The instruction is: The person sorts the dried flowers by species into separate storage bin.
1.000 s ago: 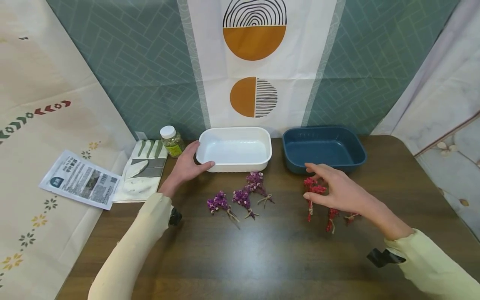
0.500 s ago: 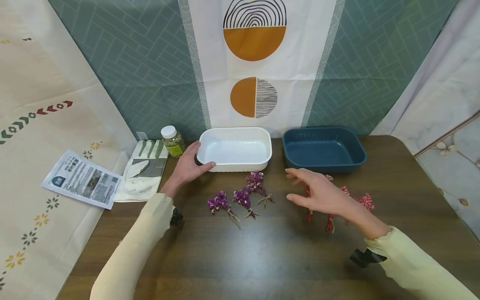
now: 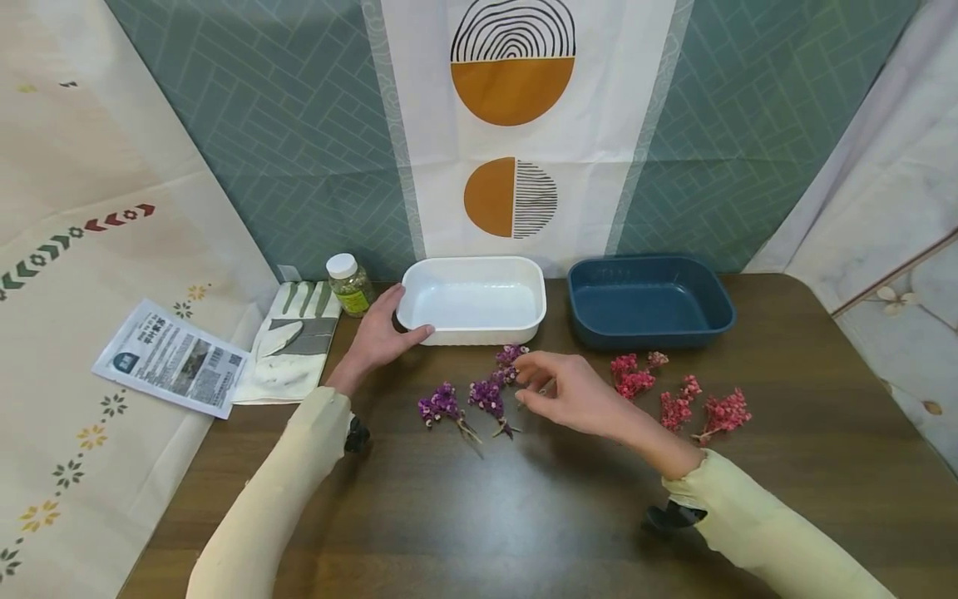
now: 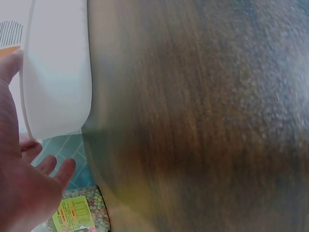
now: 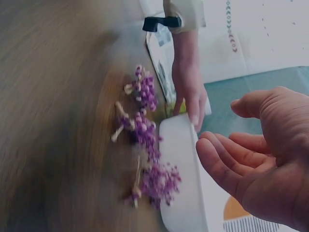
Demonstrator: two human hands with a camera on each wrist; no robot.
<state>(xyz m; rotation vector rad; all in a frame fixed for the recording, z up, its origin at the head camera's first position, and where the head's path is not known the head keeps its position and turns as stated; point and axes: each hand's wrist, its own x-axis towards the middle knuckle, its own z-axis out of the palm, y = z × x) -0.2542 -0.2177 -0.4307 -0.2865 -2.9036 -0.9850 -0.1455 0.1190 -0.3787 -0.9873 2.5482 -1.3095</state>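
Head view: loose right grip (image 3: 572,395) near purple flowers (image 3: 486,397), relaxed left grip (image 3: 380,334) against white dish (image 3: 482,335), by jar (image 3: 351,289).

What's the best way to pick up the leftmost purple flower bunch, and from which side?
I'd pinch its bare stems from above, coming from the person's near right. The leftmost purple flower bunch lies on its side, blossoms pointing away and left, stems running toward the person and right, so this should spare the blossoms.
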